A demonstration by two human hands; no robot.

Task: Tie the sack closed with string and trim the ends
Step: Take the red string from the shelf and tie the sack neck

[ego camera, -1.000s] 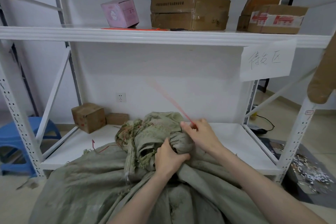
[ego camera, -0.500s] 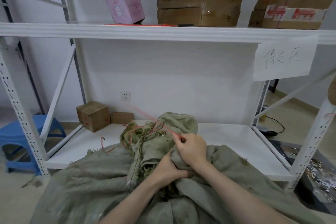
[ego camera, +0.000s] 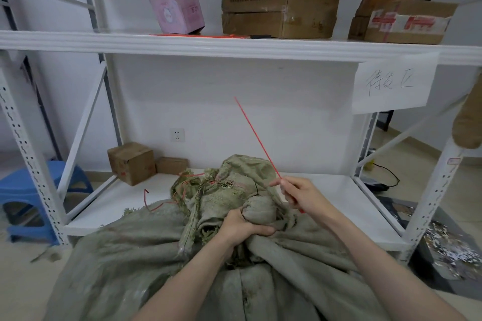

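Left hand [ego camera: 241, 225] gripping bunched neck of grey-green woven sack [ego camera: 146, 255] at frame centre, right hand [ego camera: 303, 194] pinching thin red string [ego camera: 257, 138] angled upward, white metal shelving [ego camera: 234, 44] behind.

Left hand [ego camera: 243, 227]: fingers curled tight round gathered sack neck [ego camera: 259, 212], back of hand up. Left forearm bare, rises from lower centre-left of view. Right hand [ego camera: 303, 195]: higher than left and off to its right, not touching it; thumb and fingers pinch string [ego camera: 257, 135] (index finger stretched out leftward, tip free). Right forearm bare, enters from lower right corner, angled up-left. Both wrists roughly straight.
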